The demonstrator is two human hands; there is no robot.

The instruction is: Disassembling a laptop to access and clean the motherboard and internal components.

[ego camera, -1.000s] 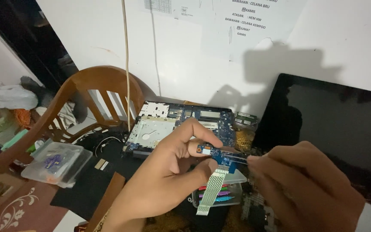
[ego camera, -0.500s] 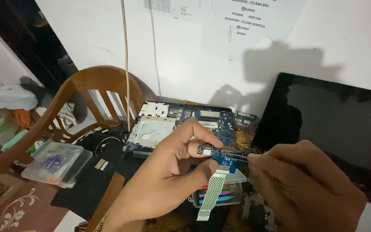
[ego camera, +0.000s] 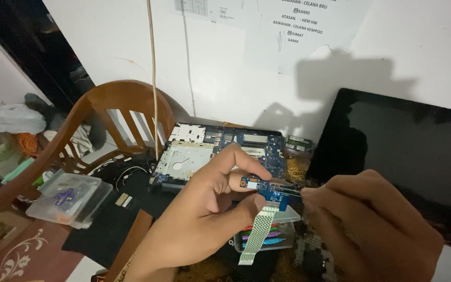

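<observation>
My left hand [ego camera: 204,209] pinches a small blue circuit board [ego camera: 267,190] between thumb and forefinger. A flat silver ribbon cable [ego camera: 257,235] hangs down from the board. My right hand [ego camera: 371,224] is closed around a thin dark tool [ego camera: 288,187] whose tip rests on the board. Behind the hands an opened laptop base [ego camera: 210,151] with its blue mainboard exposed leans by the wall. A black laptop screen panel [ego camera: 408,146] stands at the right.
A wooden chair [ego camera: 105,120] stands at the left against the white wall. A clear plastic parts box [ego camera: 69,198] lies on the table at left. A clear case of coloured tools [ego camera: 272,237] sits under the hands. A thin cable [ego camera: 152,78] hangs down the wall.
</observation>
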